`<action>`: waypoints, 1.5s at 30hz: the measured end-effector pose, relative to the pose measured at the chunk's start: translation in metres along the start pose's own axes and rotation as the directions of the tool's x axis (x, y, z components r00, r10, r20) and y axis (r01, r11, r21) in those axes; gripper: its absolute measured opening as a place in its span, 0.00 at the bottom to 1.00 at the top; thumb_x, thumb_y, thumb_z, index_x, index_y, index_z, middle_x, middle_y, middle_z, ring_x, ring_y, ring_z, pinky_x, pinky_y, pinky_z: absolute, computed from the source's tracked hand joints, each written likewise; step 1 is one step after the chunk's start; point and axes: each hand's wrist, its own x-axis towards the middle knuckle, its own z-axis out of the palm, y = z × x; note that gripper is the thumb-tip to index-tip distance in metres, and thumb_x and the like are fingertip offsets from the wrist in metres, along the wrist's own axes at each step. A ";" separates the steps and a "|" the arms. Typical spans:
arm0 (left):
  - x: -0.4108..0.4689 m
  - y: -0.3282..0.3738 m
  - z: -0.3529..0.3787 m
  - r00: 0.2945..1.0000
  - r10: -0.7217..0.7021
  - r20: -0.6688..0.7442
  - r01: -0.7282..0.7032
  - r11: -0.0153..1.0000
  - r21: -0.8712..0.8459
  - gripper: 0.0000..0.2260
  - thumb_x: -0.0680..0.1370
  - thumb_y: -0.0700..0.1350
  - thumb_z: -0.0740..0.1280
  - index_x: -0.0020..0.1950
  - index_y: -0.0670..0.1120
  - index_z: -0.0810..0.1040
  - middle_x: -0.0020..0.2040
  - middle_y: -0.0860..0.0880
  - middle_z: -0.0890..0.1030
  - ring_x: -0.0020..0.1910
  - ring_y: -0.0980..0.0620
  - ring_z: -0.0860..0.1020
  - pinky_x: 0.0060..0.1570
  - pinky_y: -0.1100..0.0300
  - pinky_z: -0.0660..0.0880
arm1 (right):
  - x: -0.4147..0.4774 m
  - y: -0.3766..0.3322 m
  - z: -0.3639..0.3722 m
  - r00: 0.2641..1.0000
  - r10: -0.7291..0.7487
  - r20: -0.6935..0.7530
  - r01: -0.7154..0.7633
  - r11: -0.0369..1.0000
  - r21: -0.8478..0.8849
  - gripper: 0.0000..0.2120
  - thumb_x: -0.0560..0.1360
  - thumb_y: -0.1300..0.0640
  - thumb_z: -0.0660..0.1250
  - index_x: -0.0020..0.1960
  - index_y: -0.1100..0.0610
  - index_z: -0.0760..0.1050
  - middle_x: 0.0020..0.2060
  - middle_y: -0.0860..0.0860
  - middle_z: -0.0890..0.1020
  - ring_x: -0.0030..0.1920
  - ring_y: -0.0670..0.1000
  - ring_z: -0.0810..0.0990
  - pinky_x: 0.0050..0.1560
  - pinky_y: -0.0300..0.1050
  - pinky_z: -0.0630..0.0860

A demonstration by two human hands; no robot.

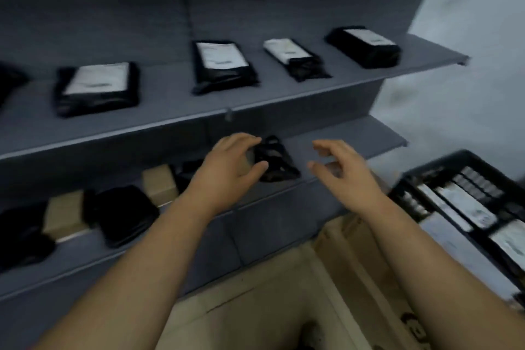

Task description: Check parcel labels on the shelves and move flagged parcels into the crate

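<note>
Reaching for: the left hand [227, 163] and the right hand [345, 170] are reaching toward a small black bag [279, 163] lying on the lower shelf [380, 136].
Doing it well: I think both hands should be closing on the bag's two ends, then turning it over, since no label is showing on it now.
Left fingers [250, 140]: they are curving, half open, right at the bag's left end; it is too blurry to tell if they are touching it.
Right fingers [321, 146]: they are spreading loose, holding nothing, a little apart from the bag.
Crate [437, 163]: it is sitting off to the right with labelled bags [466, 207] inside.
</note>
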 end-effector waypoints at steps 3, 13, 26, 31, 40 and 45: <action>-0.053 -0.044 -0.059 0.981 -0.142 -0.132 0.150 0.987 0.056 0.22 0.77 0.55 0.68 0.68 0.47 0.74 0.65 0.50 0.75 0.64 0.51 0.71 0.65 0.64 0.63 | 0.029 -0.051 0.062 0.983 -0.123 0.138 0.113 0.990 0.083 0.17 0.78 0.49 0.67 0.66 0.48 0.72 0.57 0.39 0.73 0.59 0.38 0.73 0.57 0.38 0.74; -0.218 -0.097 -0.166 0.724 -0.540 -0.430 0.639 0.760 0.123 0.22 0.79 0.56 0.66 0.68 0.47 0.74 0.66 0.51 0.75 0.65 0.53 0.70 0.63 0.65 0.64 | 0.059 -0.176 0.249 0.715 -0.547 0.435 0.393 0.829 0.397 0.17 0.76 0.54 0.70 0.64 0.53 0.76 0.57 0.42 0.76 0.58 0.38 0.74 0.56 0.33 0.73; -0.401 -0.122 -0.220 0.350 -0.692 -0.631 0.895 0.445 0.009 0.22 0.78 0.58 0.64 0.69 0.49 0.73 0.67 0.51 0.74 0.69 0.53 0.67 0.68 0.60 0.61 | -0.022 -0.311 0.410 0.345 -0.720 0.602 0.422 0.692 0.586 0.19 0.77 0.49 0.68 0.67 0.49 0.73 0.60 0.42 0.73 0.60 0.40 0.73 0.56 0.35 0.72; -0.464 -0.164 -0.263 0.370 -0.702 -0.608 0.885 0.465 0.001 0.21 0.79 0.57 0.64 0.69 0.50 0.73 0.67 0.53 0.73 0.68 0.55 0.67 0.68 0.62 0.61 | -0.067 -0.359 0.469 0.372 -0.671 0.641 0.381 0.740 0.554 0.19 0.78 0.50 0.68 0.67 0.47 0.72 0.60 0.40 0.73 0.61 0.36 0.71 0.55 0.27 0.69; -0.481 -0.279 -0.295 0.586 -0.711 -0.388 0.777 0.628 0.023 0.20 0.79 0.53 0.66 0.69 0.47 0.74 0.66 0.50 0.75 0.67 0.51 0.70 0.67 0.61 0.64 | -0.067 -0.361 0.520 0.623 -0.399 0.672 0.258 0.917 0.305 0.20 0.78 0.48 0.67 0.69 0.51 0.72 0.61 0.44 0.73 0.60 0.43 0.73 0.59 0.42 0.73; -0.453 -0.353 -0.270 0.642 -0.723 -0.255 0.740 0.672 -0.042 0.19 0.79 0.50 0.67 0.69 0.46 0.73 0.66 0.50 0.74 0.66 0.52 0.70 0.67 0.60 0.65 | -0.047 -0.317 0.555 0.729 -0.173 0.663 0.093 0.983 0.155 0.21 0.78 0.46 0.66 0.70 0.50 0.71 0.59 0.41 0.72 0.59 0.44 0.74 0.57 0.41 0.73</action>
